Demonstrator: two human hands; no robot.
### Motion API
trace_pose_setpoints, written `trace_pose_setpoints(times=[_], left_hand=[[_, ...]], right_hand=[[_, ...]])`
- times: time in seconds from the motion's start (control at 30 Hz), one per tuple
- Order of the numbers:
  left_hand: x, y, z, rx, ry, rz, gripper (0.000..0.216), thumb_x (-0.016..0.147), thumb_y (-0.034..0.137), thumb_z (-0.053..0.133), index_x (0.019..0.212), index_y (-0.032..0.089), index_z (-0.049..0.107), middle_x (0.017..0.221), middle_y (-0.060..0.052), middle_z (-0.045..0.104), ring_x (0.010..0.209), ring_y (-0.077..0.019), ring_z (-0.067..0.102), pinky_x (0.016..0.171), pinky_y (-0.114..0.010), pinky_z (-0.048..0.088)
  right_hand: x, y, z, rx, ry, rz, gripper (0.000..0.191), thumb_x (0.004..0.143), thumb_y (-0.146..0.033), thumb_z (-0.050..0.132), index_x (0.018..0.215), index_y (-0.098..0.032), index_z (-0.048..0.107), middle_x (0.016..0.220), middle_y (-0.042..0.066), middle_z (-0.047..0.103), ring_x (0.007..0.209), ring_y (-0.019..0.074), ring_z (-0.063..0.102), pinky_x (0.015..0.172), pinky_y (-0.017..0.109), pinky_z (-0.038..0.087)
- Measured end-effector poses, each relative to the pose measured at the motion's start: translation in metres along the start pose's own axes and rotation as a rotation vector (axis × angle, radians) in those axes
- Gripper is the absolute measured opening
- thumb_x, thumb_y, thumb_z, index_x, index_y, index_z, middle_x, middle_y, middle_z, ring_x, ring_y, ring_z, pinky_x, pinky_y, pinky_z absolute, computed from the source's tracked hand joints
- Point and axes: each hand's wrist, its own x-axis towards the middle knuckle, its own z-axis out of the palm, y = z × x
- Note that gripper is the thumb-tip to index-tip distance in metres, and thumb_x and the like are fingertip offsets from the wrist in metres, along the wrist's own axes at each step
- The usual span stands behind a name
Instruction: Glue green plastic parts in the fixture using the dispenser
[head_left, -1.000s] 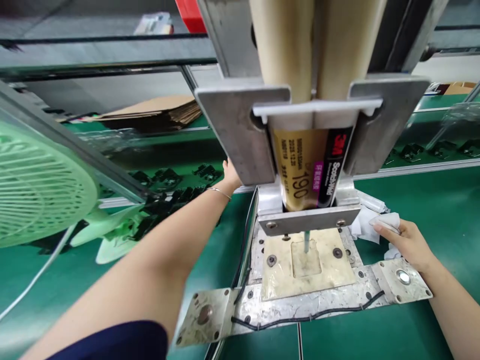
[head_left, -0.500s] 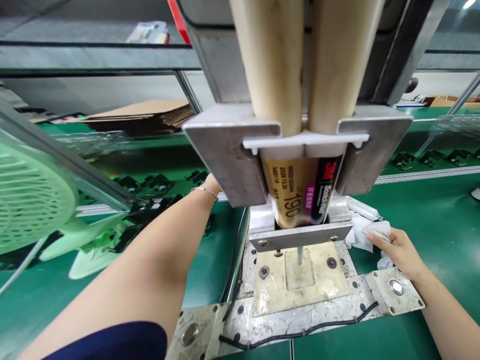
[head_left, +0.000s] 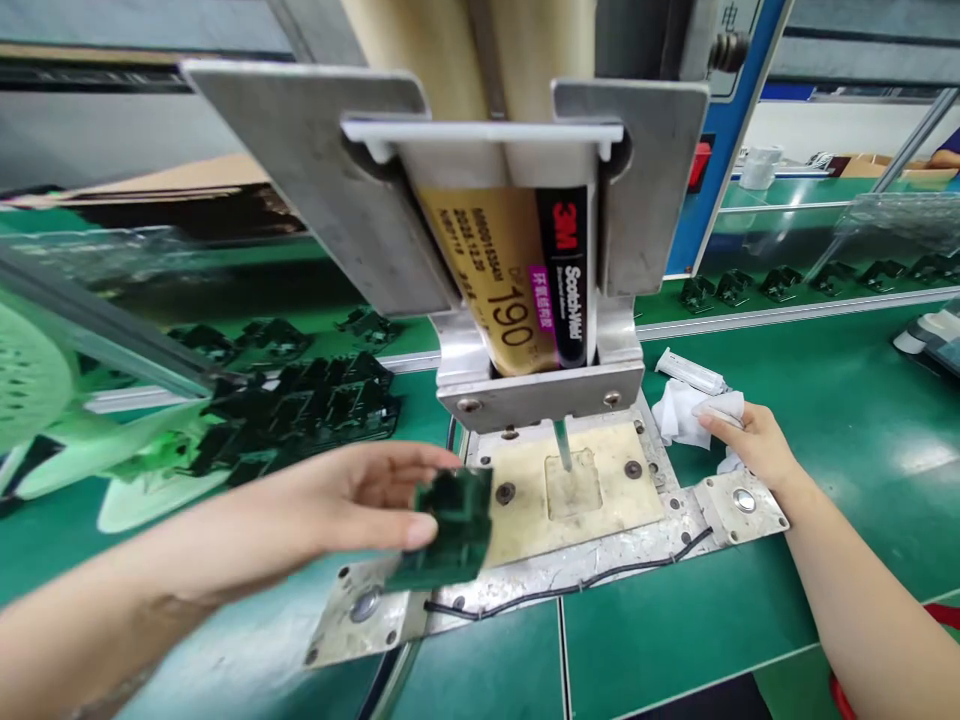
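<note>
My left hand (head_left: 367,505) grips a dark green-black plastic part (head_left: 450,530) between thumb and fingers, slightly blurred, over the left front of the dispenser's metal base (head_left: 525,590). Out to the right, my right hand (head_left: 757,445) pinches a crumpled white wipe (head_left: 686,410) on the table. Between the hands stands the dispenser, carrying a gold and black 3M Scotch-Weld adhesive cartridge (head_left: 510,280) in a metal bracket (head_left: 630,200). The cartridge's nozzle (head_left: 562,445) points down at a cream fixture plate (head_left: 615,510) with a shallow square recess.
Several similar black parts (head_left: 330,400) lie on the left, by a green fan (head_left: 30,370). A row of black parts (head_left: 780,283) runs along the back right. A white syringe-like tube (head_left: 690,370) lies behind the wipe. Round buttons (head_left: 742,500) sit on the base's corners.
My left hand has come back from behind the bracket to the front, now with the dark plastic part in it. The right hand keeps hold of the wipe. The camera view has shifted.
</note>
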Motion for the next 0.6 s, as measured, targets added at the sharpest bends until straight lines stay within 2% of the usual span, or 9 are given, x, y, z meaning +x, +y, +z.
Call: trace_pose_setpoints(times=[0.07,0.13,0.23,0.33,0.43,0.6], left_hand=[[-0.005,-0.002,0.03,-0.203,-0.222,-0.164,0.068,0.06,0.058,0.086,0.118,0.025,0.07,0.115,-0.012,0.075,0.111,-0.0339,0.069,0.094,-0.045,0.057],[-0.003,0.004,0.055,-0.319,-0.29,-0.216,0.074,0.053,0.052,0.092,0.117,0.023,0.068,0.118,-0.014,0.072,0.117,-0.0342,0.066,0.101,-0.046,0.054],[0.012,0.022,0.077,-0.328,-0.249,-0.183,0.066,0.054,0.043,0.091,0.112,0.023,0.067,0.117,-0.013,0.07,0.119,-0.034,0.064,0.103,-0.048,0.052],[0.028,0.031,0.084,-0.281,-0.195,-0.07,0.058,0.059,0.043,0.087,0.107,0.023,0.063,0.101,-0.009,0.07,0.105,-0.0311,0.068,0.096,-0.049,0.055],[0.039,0.025,0.087,-0.225,-0.132,0.064,0.065,0.062,0.044,0.085,0.114,0.021,0.053,0.09,-0.004,0.064,0.091,-0.0256,0.067,0.089,-0.046,0.056],[0.044,0.007,0.097,-0.15,-0.066,0.177,0.075,0.064,0.043,0.085,0.122,0.022,0.041,0.095,-0.003,0.059,0.096,-0.0241,0.063,0.098,-0.046,0.051]], right_hand=[[0.0,0.0,0.0,0.005,0.001,0.0,0.051,0.057,-0.067,0.084,0.068,-0.018,0.072,0.078,0.008,0.075,0.085,0.0327,0.07,0.078,0.043,0.055],[0.0,0.0,0.0,0.013,0.007,-0.006,0.052,0.057,-0.068,0.083,0.07,-0.019,0.074,0.079,0.008,0.076,0.085,0.0327,0.07,0.079,0.044,0.055],[0.0,0.002,0.0,0.024,0.02,-0.016,0.055,0.056,-0.07,0.082,0.072,-0.018,0.075,0.082,0.009,0.076,0.084,0.0325,0.07,0.078,0.044,0.055],[0.001,0.004,0.0,0.031,0.017,-0.025,0.056,0.056,-0.071,0.082,0.073,-0.018,0.075,0.083,0.009,0.077,0.085,0.0327,0.07,0.079,0.044,0.055],[0.002,0.005,0.001,0.036,0.012,-0.02,0.057,0.055,-0.071,0.083,0.074,-0.018,0.076,0.083,0.009,0.077,0.087,0.0332,0.07,0.08,0.045,0.054],[0.002,0.006,0.001,0.047,-0.002,-0.009,0.056,0.056,-0.07,0.083,0.076,-0.018,0.076,0.088,0.01,0.077,0.087,0.0322,0.069,0.081,0.044,0.052]])
